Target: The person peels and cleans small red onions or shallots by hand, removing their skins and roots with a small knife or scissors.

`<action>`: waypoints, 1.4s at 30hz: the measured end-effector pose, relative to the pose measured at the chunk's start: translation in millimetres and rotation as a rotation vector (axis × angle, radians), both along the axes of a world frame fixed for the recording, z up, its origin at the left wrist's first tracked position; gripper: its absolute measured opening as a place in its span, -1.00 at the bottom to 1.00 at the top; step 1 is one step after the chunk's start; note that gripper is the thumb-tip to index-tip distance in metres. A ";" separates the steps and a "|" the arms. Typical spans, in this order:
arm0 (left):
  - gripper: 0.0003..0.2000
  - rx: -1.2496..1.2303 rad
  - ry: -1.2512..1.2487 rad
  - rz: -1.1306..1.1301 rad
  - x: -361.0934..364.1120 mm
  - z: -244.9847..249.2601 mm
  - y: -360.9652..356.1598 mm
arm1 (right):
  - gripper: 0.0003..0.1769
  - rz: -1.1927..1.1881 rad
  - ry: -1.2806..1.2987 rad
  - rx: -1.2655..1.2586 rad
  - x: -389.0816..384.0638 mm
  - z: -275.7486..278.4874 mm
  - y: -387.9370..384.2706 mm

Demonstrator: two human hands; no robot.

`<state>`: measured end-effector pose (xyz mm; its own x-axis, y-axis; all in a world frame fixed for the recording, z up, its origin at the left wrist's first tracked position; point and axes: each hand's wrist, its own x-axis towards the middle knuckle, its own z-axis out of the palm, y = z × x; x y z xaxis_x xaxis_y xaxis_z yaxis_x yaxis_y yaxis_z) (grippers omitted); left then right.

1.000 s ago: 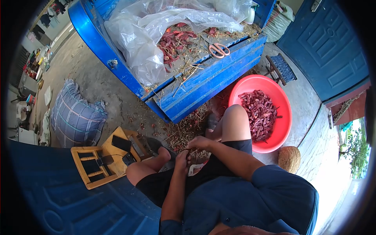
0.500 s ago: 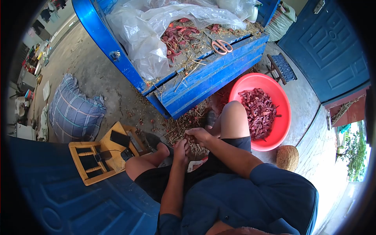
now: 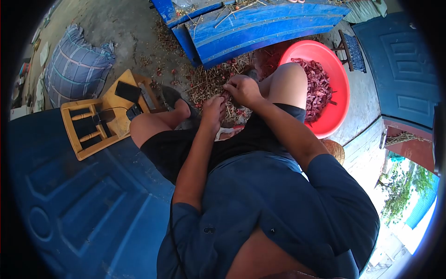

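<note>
My left hand [image 3: 213, 112] is closed around a dried red chili [image 3: 226, 95], whose dark red end pokes out by the thumb. Just above and to the right, my right hand [image 3: 245, 89] is bent into a pinch close to that chili. What its fingertips hold is too small to make out. Both hands are between my knees, above a litter of dry stems [image 3: 204, 86] on the floor. Beside my right knee stands a pink-red plastic basin [image 3: 342, 100] with many dried red chilies [image 3: 318, 86] in it.
A blue metal cart bed [image 3: 265, 32] stands ahead. To the left are a wooden chair [image 3: 86, 149] lying over with a dark phone-like device [image 3: 127, 91] on it, and a stuffed checked sack [image 3: 79, 67]. A small stool [image 3: 354, 52] and blue door [image 3: 395, 60] are at right.
My view has tipped downward, so the cart and basin sit higher in it. My right hand has lifted slightly apart from my left and its wrist is more bent.
</note>
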<state>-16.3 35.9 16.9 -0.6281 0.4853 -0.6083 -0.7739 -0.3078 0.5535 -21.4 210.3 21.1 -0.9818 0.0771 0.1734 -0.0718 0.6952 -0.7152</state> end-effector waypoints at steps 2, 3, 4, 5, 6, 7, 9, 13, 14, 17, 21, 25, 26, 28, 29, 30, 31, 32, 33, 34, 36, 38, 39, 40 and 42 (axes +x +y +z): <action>-0.95 -0.023 0.005 0.019 -0.7 2.0 0.5 | -0.68 -0.061 -0.122 0.004 -0.7 9.8 -1.7; -0.95 -0.001 0.031 0.037 -2.9 2.9 0.7 | -0.70 -0.101 -0.302 -0.161 -5.5 10.8 -1.6; -0.95 0.007 0.036 0.046 -8.2 3.8 1.2 | -0.70 -0.093 -0.297 -0.152 -11.2 -1.2 0.2; -0.95 0.012 0.055 0.043 -8.5 4.4 -2.0 | -0.73 -0.179 -0.486 -0.636 -10.3 -15.5 -3.0; -0.95 0.023 0.076 0.043 -8.9 6.8 -1.8 | -0.74 -0.263 -0.664 -1.118 -11.5 -13.5 -6.8; -0.95 0.029 0.077 0.049 -10.3 9.1 1.0 | -0.74 -0.260 -0.665 -1.110 -13.4 -11.4 -10.8; -0.96 -0.013 0.032 0.086 -4.0 11.5 0.2 | -0.80 -0.523 -0.661 -1.373 -5.5 -9.7 -25.7; -0.95 0.028 0.021 0.066 6.0 -5.1 -12.9 | -0.86 -0.610 -0.506 -1.800 -15.4 -60.5 25.3; -0.94 -0.023 -0.021 0.069 11.2 -8.5 -22.5 | -0.86 -0.610 -0.499 -1.811 -19.4 -50.2 21.9; -0.93 -0.045 -0.045 0.085 9.4 -0.7 -28.1 | -0.73 -0.535 -0.505 -1.290 -20.9 -21.7 19.3; -0.91 0.032 0.032 0.130 -6.8 3.9 -26.7 | -0.50 -0.254 -0.711 -0.748 3.8 -17.1 7.8; -0.92 0.024 0.036 0.130 -2.8 -12.5 -33.0 | -0.24 -0.077 -0.615 -0.631 9.0 5.3 -1.7; -0.92 0.012 0.010 0.101 1.2 -8.9 -30.1 | -0.34 -0.006 -0.668 -0.747 7.1 15.5 -7.8; -0.93 0.010 0.008 0.058 4.8 -2.0 -27.3 | -0.44 0.062 -0.689 -0.856 8.7 14.8 -22.2; -0.93 -0.031 -0.009 0.050 7.1 -0.7 -23.1 | -0.56 0.099 -0.535 -0.746 13.0 -5.1 -26.5; -0.94 -0.065 -0.021 0.042 6.2 3.0 -15.7 | -0.66 0.132 -0.378 -0.625 11.2 -11.4 -23.7; -0.94 -0.042 -0.013 0.046 4.9 9.7 -13.3 | -0.66 0.124 -0.344 -0.600 9.4 -1.2 -19.5; -0.94 -0.025 -0.013 0.052 2.8 15.6 -14.9 | -0.77 0.039 -0.324 -0.645 11.1 8.4 -18.9; -0.94 -0.009 0.006 0.045 -1.6 19.6 -13.1 | -0.85 -0.042 -0.311 -0.696 8.7 15.8 -15.3; -0.94 -0.031 0.049 0.026 -3.2 22.8 -12.8 | -0.85 -0.140 -0.246 -0.752 4.4 22.9 -3.4; -0.93 -0.055 0.093 0.014 -0.8 19.0 -19.5 | -0.85 -0.345 -0.141 -0.846 0.9 58.2 37.6; -0.93 -0.092 0.030 0.016 3.7 -2.5 -27.6 | -0.84 -0.569 0.138 -0.750 5.2 111.3 90.0; -0.93 -0.087 0.036 0.014 6.2 -6.9 -30.3 | -0.84 -0.664 0.207 -0.582 14.5 119.5 127.3; -0.93 -0.124 -0.005 0.009 7.7 -10.5 -31.1 | -0.76 -0.689 0.232 -0.548 30.0 125.5 164.9; -0.93 -0.151 -0.048 0.004 3.8 -12.5 -25.5 | -0.67 -0.806 0.122 0.121 62.0 130.5 223.7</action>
